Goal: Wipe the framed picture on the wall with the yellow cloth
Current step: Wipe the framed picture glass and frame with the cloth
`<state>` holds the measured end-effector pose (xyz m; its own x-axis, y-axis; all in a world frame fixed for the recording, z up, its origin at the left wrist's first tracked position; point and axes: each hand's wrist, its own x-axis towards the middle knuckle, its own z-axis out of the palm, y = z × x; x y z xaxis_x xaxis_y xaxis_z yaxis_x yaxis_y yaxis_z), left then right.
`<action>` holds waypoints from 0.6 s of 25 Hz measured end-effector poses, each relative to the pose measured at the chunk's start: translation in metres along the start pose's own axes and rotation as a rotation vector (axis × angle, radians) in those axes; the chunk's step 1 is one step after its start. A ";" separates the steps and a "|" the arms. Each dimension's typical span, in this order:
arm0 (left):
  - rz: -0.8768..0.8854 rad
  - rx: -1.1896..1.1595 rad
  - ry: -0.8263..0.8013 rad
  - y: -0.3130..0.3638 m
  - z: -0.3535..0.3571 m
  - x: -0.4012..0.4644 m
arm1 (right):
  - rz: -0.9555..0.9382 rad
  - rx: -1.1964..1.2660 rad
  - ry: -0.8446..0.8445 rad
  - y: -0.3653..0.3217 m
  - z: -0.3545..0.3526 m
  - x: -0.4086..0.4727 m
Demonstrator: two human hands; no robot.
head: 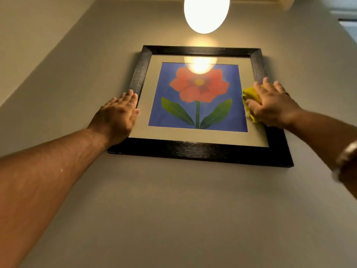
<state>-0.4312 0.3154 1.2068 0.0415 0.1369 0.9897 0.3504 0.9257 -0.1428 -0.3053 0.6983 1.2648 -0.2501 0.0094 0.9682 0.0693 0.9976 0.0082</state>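
Note:
A framed picture (201,151) hangs on the wall above me: black wooden frame, pale mat, red flower with green leaves on blue. My left hand (117,115) lies flat against the frame's left side, fingers together, holding nothing. My right hand (272,105) presses a bunched yellow cloth (251,96) onto the right side of the picture, over the mat and the frame's right edge. Most of the cloth is hidden under the palm.
A lit round lamp (206,12) hangs just above the frame and glares on the glass. Plain beige wall (173,209) surrounds the picture. A bracelet sits on my right wrist (347,153). A wall corner runs up the left side.

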 end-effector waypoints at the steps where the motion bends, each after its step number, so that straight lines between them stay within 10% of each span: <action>1: 0.001 -0.005 -0.002 0.000 0.000 -0.001 | -0.022 -0.002 0.014 0.003 0.012 -0.036; 5: -0.001 -0.035 0.006 -0.002 0.002 -0.005 | -0.157 -0.019 0.119 0.011 0.053 -0.151; 10: -0.057 -0.061 0.028 0.006 -0.001 -0.010 | 0.029 -0.002 0.083 -0.043 0.017 -0.057; 15: -0.089 0.009 -0.147 0.004 -0.017 -0.004 | -0.491 0.023 0.144 -0.139 0.072 -0.116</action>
<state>-0.4139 0.3123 1.2026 -0.1273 0.1034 0.9865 0.3379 0.9396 -0.0549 -0.3555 0.5632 1.1335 -0.1116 -0.4691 0.8761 -0.0448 0.8830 0.4671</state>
